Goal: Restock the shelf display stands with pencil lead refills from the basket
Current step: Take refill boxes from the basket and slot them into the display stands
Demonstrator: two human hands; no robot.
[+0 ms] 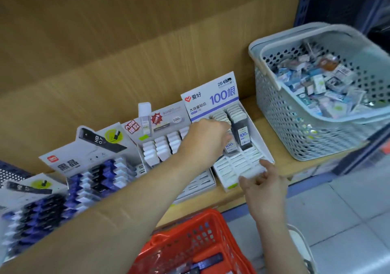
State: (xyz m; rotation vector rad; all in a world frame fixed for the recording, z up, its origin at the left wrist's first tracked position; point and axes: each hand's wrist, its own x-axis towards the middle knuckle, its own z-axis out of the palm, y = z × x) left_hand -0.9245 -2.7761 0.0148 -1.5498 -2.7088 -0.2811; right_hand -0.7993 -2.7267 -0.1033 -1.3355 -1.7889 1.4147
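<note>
A white display stand (258, 134) with a blue "100" header card sits on the wooden shelf, partly filled with lead refill cases (242, 134). My left hand (207, 136) reaches into the stand's middle rows, fingers closed around a refill case that is mostly hidden. My right hand (262, 181) grips the stand's front edge near its empty slots. A grey basket (295, 126) full of mixed refill packs stands on the shelf to the right. A red basket (190, 246) sits below, in front of me.
Left of the white stand are a grey stand with white cases (162, 149) and two stands of blue and black cases (99, 176), (31, 216). The wooden back panel rises behind. Tiled floor lies at the lower right.
</note>
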